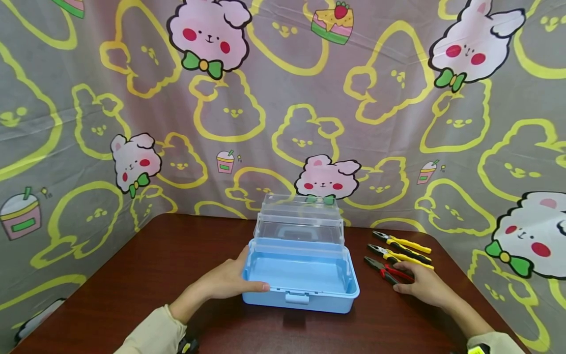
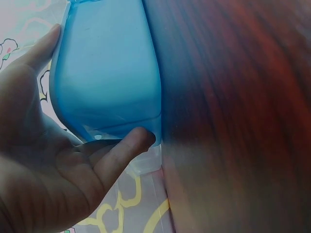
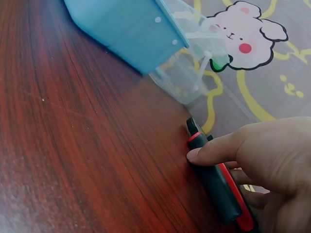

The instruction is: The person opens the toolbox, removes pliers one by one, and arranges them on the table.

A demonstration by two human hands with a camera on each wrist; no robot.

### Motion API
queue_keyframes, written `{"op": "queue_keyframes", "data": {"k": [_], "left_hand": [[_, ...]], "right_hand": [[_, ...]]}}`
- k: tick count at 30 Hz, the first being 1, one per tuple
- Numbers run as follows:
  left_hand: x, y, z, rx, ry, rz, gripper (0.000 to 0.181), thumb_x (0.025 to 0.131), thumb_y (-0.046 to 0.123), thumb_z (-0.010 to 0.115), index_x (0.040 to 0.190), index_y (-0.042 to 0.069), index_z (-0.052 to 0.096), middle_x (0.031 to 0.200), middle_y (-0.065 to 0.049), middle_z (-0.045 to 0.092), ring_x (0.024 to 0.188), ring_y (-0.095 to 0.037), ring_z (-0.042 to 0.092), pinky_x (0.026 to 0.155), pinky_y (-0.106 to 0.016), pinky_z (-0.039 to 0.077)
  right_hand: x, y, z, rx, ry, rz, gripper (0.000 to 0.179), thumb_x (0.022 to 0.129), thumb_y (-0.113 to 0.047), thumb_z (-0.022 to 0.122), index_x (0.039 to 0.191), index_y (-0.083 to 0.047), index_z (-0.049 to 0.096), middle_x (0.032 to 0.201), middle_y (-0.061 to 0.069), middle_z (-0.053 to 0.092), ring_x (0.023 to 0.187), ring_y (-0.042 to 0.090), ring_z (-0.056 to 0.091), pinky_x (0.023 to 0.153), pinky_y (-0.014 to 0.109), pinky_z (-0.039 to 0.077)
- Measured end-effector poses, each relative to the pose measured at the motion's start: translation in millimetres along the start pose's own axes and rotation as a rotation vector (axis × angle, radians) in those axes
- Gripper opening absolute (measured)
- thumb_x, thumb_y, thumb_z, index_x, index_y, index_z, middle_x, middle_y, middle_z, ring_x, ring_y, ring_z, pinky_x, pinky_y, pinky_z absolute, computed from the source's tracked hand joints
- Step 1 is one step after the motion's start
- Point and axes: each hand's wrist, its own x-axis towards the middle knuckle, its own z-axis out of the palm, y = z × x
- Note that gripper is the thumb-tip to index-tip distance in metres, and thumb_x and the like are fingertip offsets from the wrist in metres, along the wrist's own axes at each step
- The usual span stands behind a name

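A light blue toolbox (image 1: 300,301) stands on the table with its clear lid (image 1: 300,227) raised, and its inside is bare. My left hand (image 1: 223,280) grips the box's left side, thumb at the front rim and fingers toward the back. In the left wrist view, fingers (image 2: 127,153) press against the blue wall. To the right of the box, my right hand (image 1: 426,286) holds red-and-black pliers (image 3: 214,189) by the handles, thumb on one side and fingers on the other. The pliers lie at the table surface, jaws pointing to the back left.
Two pairs of yellow-and-black pliers, the rear pair (image 1: 411,243) and the middle pair (image 1: 400,256), lie just behind the red ones. The dark reddish-brown table (image 1: 146,270) is bounded by a grey cartoon-rabbit curtain (image 1: 283,88) at the back and sides.
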Motion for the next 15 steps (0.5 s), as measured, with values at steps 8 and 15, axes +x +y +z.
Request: {"op": "queue_keyframes", "data": {"k": [8,15], "left_hand": [[-1.1,-0.2,-0.9,-0.020,-0.014,-0.005,0.123,0.083,0.058,0.081,0.166,0.011,0.005,0.136,-0.022,0.060,0.112,-0.027,0.064,0.088,-0.051,0.051],[-2.1,-0.7,-2.5,-0.010,-0.013,-0.014,0.123,0.083,0.059,0.081,0.166,0.011,0.004,0.136,-0.022,0.060,0.111,-0.027,0.065,0.088,-0.051,0.052]], "right_hand": [[0.3,-0.6,1.2,0.010,-0.001,0.004,0.065,0.083,-0.031,0.089,0.132,0.003,0.063,0.131,0.025,0.062,0.123,0.049,0.055,0.093,0.060,0.046],[3.8,-3.6,1.4,-0.025,0.010,-0.015,0.062,0.083,-0.028,0.089,0.130,0.004,0.064,0.127,0.021,0.065,0.118,0.044,0.060,0.091,0.057,0.048]]}}
